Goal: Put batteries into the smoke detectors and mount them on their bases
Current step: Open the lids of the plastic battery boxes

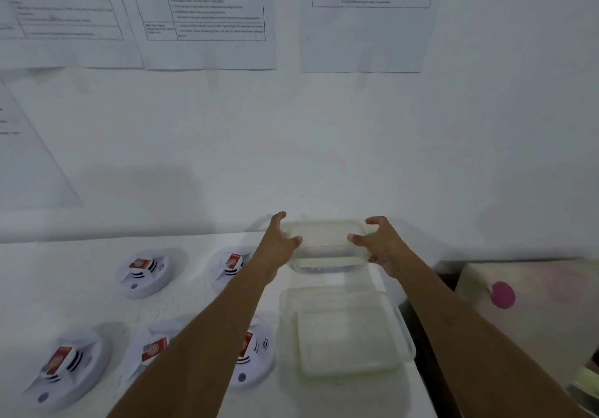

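Note:
Several white smoke detectors lie on the white table, each with a red-labelled battery on top: one at far left, one at the near left, others partly under my left forearm. At the back of the table stands a clear lidded container. My left hand is at its left end with thumb and fingers spread around the lid edge. My right hand is at its right end, fingers curved over the lid. The blur hides whether either hand grips it.
A second clear, shallow container sits nearer to me, close to the table's right edge. Printed sheets hang on the white wall behind. Beyond the edge at right is a pale box with a pink round spot.

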Available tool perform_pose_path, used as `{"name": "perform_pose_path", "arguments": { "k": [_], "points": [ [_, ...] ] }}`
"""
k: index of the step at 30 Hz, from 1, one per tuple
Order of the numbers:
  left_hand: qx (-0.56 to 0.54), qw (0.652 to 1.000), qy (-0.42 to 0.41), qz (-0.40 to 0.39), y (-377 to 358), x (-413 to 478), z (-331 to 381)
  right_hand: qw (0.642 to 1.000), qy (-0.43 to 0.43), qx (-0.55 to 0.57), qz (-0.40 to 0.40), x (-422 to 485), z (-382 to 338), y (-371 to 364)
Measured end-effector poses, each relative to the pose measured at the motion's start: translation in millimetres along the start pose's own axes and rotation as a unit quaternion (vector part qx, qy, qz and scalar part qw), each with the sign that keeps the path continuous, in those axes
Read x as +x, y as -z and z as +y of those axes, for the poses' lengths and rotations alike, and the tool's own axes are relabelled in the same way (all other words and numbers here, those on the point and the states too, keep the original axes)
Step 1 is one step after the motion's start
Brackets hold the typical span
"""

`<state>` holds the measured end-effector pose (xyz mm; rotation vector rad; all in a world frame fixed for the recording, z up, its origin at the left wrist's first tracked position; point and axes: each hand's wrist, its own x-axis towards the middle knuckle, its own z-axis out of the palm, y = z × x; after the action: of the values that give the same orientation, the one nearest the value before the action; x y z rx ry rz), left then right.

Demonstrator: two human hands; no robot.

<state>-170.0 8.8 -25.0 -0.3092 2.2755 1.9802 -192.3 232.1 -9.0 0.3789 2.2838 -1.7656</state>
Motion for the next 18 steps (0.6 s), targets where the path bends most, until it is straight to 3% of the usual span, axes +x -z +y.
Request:
{"name": "perform_pose_path", "arguments": {
  "k": [3,6,8,15,18],
  "points": [
    [0.06,0.998,-0.03,0.011,1.2,-1.6,-2.5,0.99,0.055,-0.119,0.053,-0.9,-3.7,-1.9],
    [0.204,0.972,-0.107,0.034,1.8,-5.9,-7.9,0.974,0.093,-0.166,0.121,-5.1,0.8,-2.4],
    [0.223,0.966,-0.12,0.053,5.1,-7.9,-11.9,0.971,0.087,-0.166,0.147,-12.5,1.8,-5.0],
    [0.373,0.921,-0.083,0.077,10.7,-14.3,-5.4,0.999,0.022,-0.029,0.002,-27.2,-5.8,-29.8],
    [0.284,0.957,-0.059,0.024,12.4,-8.7,0.5,0.997,-0.013,0.06,-0.038,-20.9,-2.6,-34.3]
  ]
}}
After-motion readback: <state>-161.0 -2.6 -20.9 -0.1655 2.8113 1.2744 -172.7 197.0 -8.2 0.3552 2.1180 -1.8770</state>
